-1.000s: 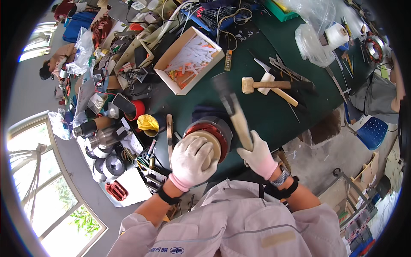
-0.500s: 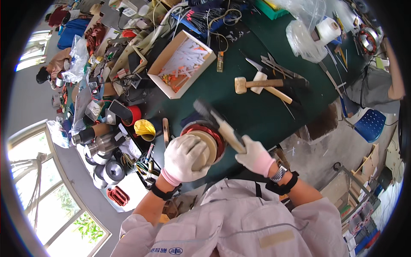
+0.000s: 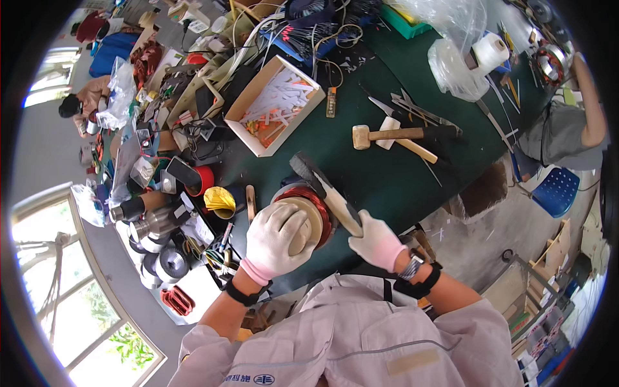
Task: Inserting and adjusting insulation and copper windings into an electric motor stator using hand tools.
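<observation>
Two gloved hands are being shown low in the frame, both busy at the near edge of the green worktop (image 3: pixel 387 180). The left hand (image 3: pixel 276 240) is being pressed down flat over a tan block (image 3: pixel 308 222), fingers spread and curled over its top, so the block is being gripped from above. That block is being held on a round stator (image 3: pixel 309 209) ringed with copper windings, which is sitting on the worktop right in front of the person's chest. The right hand (image 3: pixel 377 244) is being clenched around the handle of a hammer (image 3: pixel 325 190); the tool is being held tilted, its dark head raised up and away from the body, just above and beside the stator. Whether the head is touching the stator cannot be told.

Further back on the worktop, a wooden mallet (image 3: pixel 387 134) is being left lying on its side, well apart from the hands, with flat metal tools (image 3: pixel 412 111) beside it. A shallow box (image 3: pixel 274 106) of white and orange paper strips is being seen behind the stator. To the left, a red tape roll (image 3: pixel 201 180) and a yellow cloth (image 3: pixel 220 201) are lying near the clutter. Another person's arm (image 3: pixel 588 106) is being glimpsed at the far right edge.
</observation>
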Motion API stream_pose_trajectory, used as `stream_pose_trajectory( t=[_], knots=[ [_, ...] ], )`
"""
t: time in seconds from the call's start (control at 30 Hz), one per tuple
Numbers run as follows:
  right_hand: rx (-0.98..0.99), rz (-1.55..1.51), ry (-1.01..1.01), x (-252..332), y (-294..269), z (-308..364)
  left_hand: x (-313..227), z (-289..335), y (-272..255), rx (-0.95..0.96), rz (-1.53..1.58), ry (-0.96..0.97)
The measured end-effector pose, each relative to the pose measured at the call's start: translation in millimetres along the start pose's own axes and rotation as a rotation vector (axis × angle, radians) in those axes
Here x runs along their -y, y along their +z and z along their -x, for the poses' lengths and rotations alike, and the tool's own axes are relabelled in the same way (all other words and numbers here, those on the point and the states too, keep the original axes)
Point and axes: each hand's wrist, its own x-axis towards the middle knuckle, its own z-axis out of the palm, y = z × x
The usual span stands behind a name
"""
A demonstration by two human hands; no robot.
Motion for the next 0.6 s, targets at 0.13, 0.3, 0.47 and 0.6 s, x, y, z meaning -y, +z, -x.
stream_pose_trajectory(
  t=[0.13,0.3,0.47,0.6],
  knots=[
    [0.051,0.249,0.064,31,-44,2,-13,6,-19,0.133,-0.074,-0.168],
    [-0.246,0.456,-0.272,78,-71,19,-36,18,-68,0.076,-0.1,-0.303],
    [-0.165,0.659,-0.405,100,-52,39,-51,95,-114,-0.222,-0.091,-0.582],
    [0.028,0.88,-0.232,63,-30,7,-36,136,-98,-0.116,-0.217,-0.741]
  ],
)
